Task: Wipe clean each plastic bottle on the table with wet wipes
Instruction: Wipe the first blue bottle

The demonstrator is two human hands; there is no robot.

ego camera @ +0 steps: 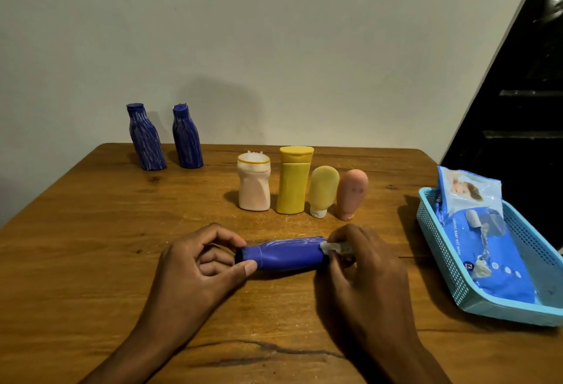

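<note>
A blue bottle (288,254) lies on its side between the two hands, low over the wooden desk (91,231); whether it touches the wood cannot be told. The left hand (199,264) is closed on its capped end, thumb in front and fingers behind. The right hand (362,264) is clamped on a crumpled wet wipe (333,247), pressing it against the bottle's other end. The bottle's near side looks smooth and clean, with pale streaks along its top edge.

To the right, a light blue basket (438,249) holds a pack of wet wipes (487,246). Beyond the hands stand four bottles in a row: a pale pink bottle (254,185), a yellow bottle (294,181), a light yellow tube (323,190) and a pink tube (352,193), both tubes cap-down. At the far left edge stand two streaked blue bottles (146,138).
</note>
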